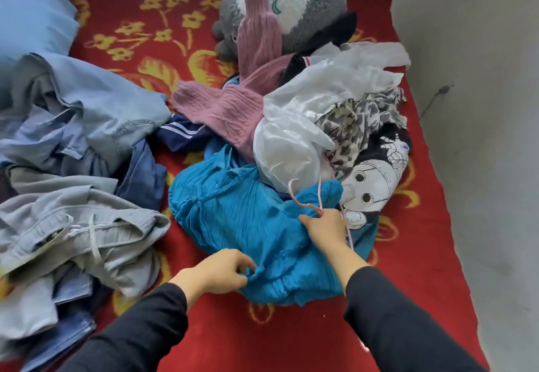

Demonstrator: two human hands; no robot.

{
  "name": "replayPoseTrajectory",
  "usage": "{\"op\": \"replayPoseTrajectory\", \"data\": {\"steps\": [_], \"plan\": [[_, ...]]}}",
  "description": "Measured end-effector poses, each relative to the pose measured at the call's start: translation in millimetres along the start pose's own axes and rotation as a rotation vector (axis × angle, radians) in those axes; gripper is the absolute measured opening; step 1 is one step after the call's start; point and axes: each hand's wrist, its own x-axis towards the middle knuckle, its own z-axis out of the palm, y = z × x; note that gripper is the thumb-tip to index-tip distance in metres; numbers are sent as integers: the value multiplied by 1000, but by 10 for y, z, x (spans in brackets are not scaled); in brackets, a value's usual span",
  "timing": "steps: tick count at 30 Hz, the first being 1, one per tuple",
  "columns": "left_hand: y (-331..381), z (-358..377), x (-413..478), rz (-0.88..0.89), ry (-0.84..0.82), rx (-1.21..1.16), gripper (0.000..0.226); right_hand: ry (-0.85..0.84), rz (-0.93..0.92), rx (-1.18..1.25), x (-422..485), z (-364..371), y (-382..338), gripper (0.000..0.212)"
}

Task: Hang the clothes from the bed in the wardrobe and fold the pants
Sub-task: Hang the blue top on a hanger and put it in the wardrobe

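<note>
Right grip (323,228) is curled round the neck of a thin pink hanger (304,205), and my left grip (221,269) pinches an edge fold of the teal crinkled top (233,214), which lies crumpled on the bed (291,336) at the near side of the clothes pile. I judge it light, limp and stretchy. I would take it at the shoulder seams, since soft cloth may slide off thin wire.

left hand (217,269) is pinching blue garment (233,211), lower centre | right hand (323,227) is gripping pink hanger (291,192), right of centre
</note>
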Motion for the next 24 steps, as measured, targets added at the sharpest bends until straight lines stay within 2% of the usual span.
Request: {"op": "replayPoseTrajectory", "data": {"steps": [1, 2, 4, 5, 6, 7, 8, 10, 11, 12, 14, 15, 17, 19, 22, 24], "plan": [[-13, -34, -12, -38, 91, -65, 33, -9, 3, -26, 4, 36, 20, 23], [-20, -82, -8, -75, 271, -136, 28, -18, 7, -57, -21, 51, 32, 25], [-24, -201, 56, -134, 765, -232, 23, -18, 6, -124, -96, 65, 86, 15], [-17, -275, 119, -157, 944, -231, 32, -24, 6, -135, -147, 63, 128, 8], [-1, -369, 192, -190, 1026, -205, 48, -42, 9, -121, -193, 59, 178, 14], [19, -474, 268, -228, 1008, -178, 66, -66, 4, -110, -230, 51, 238, 21], [36, -569, 345, -269, 918, -158, 82, -88, 8, -110, -263, 40, 295, 24], [41, -676, 497, -357, 669, -90, 99, -110, -3, -135, -316, -5, 390, 15], [36, -692, 544, -383, 548, -46, 96, -98, -10, -152, -341, -32, 428, 8], [44, -687, 553, -378, 438, -33, 81, -69, -14, -170, -360, -53, 464, 10], [98, -553, 476, -305, 350, -54, 21, 33, -2, -182, -410, -103, 506, 16], [103, -428, 407, -249, 355, -58, 15, 106, 0, -170, -440, -128, 515, 17], [102, -162, 226, -136, 393, 0, 26, 257, 20, -100, -504, -164, 499, 23], [66, 38, 39, -11, 443, 50, 14, 340, 36, 4, -532, -164, 391, 28], [-92, 251, -146, 89, 363, 35, 7, 336, -52, 134, -551, -76, 143, 26], [-179, 317, -230, 140, 303, 8, 12, 237, -149, 193, -559, 67, -26, 20]]}}
